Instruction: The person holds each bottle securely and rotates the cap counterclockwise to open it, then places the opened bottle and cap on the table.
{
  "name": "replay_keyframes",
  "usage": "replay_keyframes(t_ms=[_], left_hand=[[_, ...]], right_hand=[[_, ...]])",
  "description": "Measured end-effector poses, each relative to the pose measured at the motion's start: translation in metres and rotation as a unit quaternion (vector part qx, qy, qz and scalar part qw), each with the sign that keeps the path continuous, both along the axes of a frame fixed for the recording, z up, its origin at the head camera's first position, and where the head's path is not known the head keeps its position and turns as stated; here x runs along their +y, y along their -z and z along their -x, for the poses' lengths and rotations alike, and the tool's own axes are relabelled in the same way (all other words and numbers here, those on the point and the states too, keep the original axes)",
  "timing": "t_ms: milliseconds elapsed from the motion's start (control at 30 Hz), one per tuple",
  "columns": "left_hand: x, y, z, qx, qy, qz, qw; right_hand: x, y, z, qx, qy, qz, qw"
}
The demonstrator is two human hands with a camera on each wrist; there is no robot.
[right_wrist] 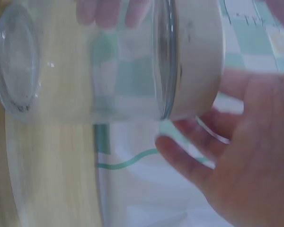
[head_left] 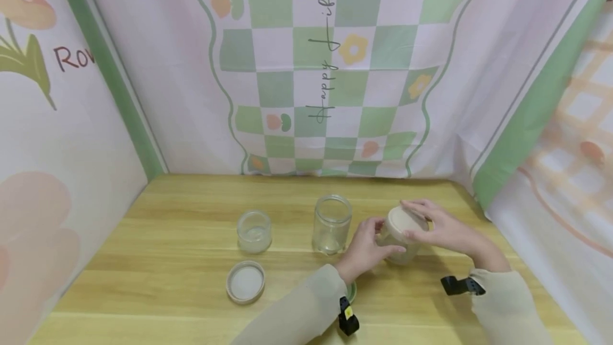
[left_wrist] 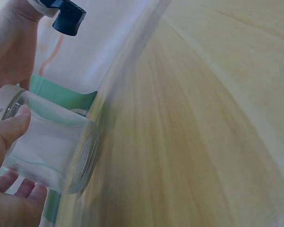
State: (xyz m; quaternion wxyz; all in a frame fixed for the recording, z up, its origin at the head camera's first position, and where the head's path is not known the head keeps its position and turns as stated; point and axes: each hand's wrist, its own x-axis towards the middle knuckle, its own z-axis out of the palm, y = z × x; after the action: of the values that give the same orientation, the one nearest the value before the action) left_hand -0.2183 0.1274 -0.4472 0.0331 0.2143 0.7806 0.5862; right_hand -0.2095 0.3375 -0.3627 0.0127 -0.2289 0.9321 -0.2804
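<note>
A clear glass jar (head_left: 403,254) with a beige lid (head_left: 401,219) is between both hands at the right of the table. My left hand (head_left: 365,246) grips the glass body from its left side, with the thumb (left_wrist: 16,124) laid along the glass in the left wrist view. Over the lid, my right hand (head_left: 447,232) spans the rim with thumb and fingers. The right wrist view shows its fingertips (right_wrist: 168,144) by the lid's edge. The jar's base (left_wrist: 85,158) is close to the tabletop.
A taller open glass jar (head_left: 332,222) stands left of my left hand, and a short open one (head_left: 254,232) farther left. A round lid (head_left: 246,282) lies in front of the short jar. Something green and round (head_left: 352,292) is partly hidden beneath my left wrist. Curtains hang behind the table.
</note>
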Motion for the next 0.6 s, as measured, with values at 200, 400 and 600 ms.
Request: replay_keyframes(t_ms=[200,400,600], left_hand=[[0.001,-0.001,-0.002,-0.012,-0.005,-0.002,0.9999],[0.001,-0.001,-0.002,-0.027,-0.009,-0.004,0.9996],[0.001,-0.001,-0.003,-0.035,-0.009,-0.013,0.9992]], right_hand=[[-0.012,-0.005,-0.006,0.017,0.067,-0.031,0.997],[-0.022,-0.004,-0.01,0.056,0.116,-0.069,0.989],[-0.031,0.0,-0.01,0.109,0.134,-0.084,0.981]])
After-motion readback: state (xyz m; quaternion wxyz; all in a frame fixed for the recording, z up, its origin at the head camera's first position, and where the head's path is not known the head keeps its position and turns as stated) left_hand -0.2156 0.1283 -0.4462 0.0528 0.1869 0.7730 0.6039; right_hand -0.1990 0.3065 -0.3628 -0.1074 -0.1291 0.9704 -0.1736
